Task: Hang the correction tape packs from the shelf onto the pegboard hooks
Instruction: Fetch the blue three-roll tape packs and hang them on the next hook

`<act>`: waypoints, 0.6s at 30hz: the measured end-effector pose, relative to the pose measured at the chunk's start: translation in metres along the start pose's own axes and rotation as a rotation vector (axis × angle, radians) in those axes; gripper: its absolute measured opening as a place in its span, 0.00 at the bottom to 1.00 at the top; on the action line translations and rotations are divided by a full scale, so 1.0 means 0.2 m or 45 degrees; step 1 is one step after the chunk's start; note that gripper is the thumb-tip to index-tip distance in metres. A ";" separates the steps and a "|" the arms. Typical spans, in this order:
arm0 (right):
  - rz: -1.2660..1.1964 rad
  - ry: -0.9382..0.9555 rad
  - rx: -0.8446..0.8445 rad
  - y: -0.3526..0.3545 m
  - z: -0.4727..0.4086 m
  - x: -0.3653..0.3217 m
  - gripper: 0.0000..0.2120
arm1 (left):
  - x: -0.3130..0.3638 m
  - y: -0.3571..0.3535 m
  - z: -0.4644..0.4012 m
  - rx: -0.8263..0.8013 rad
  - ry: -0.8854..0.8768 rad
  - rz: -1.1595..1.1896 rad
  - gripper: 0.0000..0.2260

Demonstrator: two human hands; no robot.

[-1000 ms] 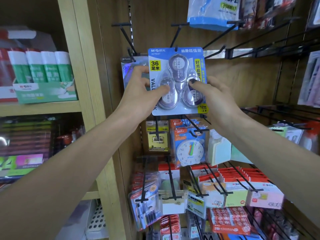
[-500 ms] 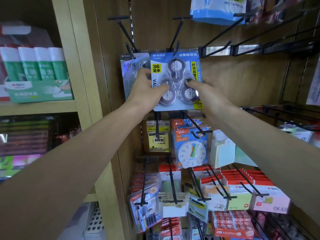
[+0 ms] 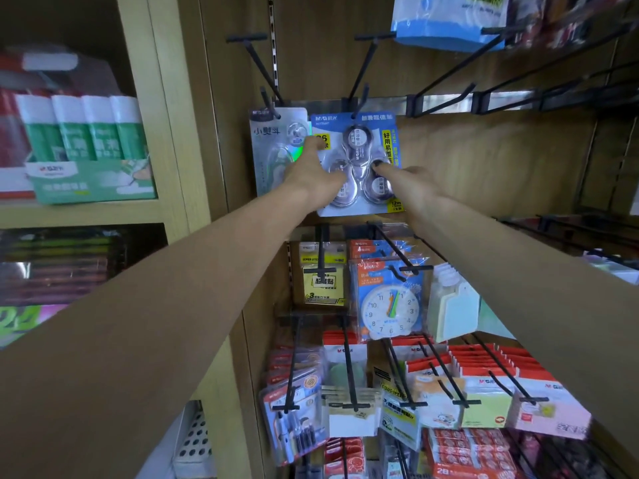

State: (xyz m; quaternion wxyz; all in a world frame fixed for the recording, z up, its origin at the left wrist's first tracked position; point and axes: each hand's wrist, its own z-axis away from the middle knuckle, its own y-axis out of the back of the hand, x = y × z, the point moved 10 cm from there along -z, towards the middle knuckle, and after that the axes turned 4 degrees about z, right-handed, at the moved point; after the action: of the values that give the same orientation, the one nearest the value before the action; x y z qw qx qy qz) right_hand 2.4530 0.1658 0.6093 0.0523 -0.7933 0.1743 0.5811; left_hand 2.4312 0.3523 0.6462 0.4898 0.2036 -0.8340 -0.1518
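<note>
With both arms extended up toward the pegboard, I read the following positions from the head view. My left hand (image 3: 313, 174) lies against the left half of the blue correction tape pack (image 3: 359, 133), index finger stretched upward over the yellow label and thumb across the lower left blister; I cannot tell whether any finger curls behind the card edge. My right hand (image 3: 411, 183) touches the right half of the same pack, one extended fingertip with dark nail polish pressing on the lower right blister; the remaining fingers are hidden behind the hand, so I cannot tell their grip.

The pack sits flat against the wooden back panel, its top hole at the base of a black hook (image 3: 361, 69) that angles up and outward. Three round tape dispensers show through the clear blisters.

Just beside it on the left hangs a silver-grey single tape pack (image 3: 273, 133) on its own hook, its right edge overlapped by my left hand.

Below the blue pack hang yellow sticky notes (image 3: 323, 283) and a clock card (image 3: 390, 302).
</note>
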 end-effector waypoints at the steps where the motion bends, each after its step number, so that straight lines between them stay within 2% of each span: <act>1: 0.036 -0.015 0.006 0.01 0.00 0.01 0.13 | -0.01 -0.01 0.01 -0.029 0.012 -0.017 0.26; 4: 0.236 -0.043 0.023 0.04 0.03 0.02 0.26 | -0.04 -0.01 0.07 -0.079 0.036 -0.051 0.27; 8: 0.593 0.090 0.146 0.12 0.11 -0.02 0.31 | -0.07 0.03 0.18 -0.111 0.024 -0.053 0.25; 12: 0.581 0.273 0.166 0.14 0.25 -0.07 0.25 | -0.11 0.10 0.35 -0.085 -0.058 -0.001 0.21; 15: 0.503 0.518 0.195 0.08 0.48 -0.16 0.18 | -0.18 0.21 0.53 0.071 -0.146 0.112 0.13; 18: 0.407 0.764 0.141 -0.09 0.81 -0.18 0.11 | -0.25 0.29 0.76 0.195 -0.254 0.137 0.09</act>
State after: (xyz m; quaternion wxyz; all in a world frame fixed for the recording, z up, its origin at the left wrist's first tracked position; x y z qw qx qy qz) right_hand 2.3039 0.2364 0.5893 -0.0499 -0.8874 0.3352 0.3125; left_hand 2.3086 0.4359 0.5635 0.3950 0.1792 -0.8974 -0.0807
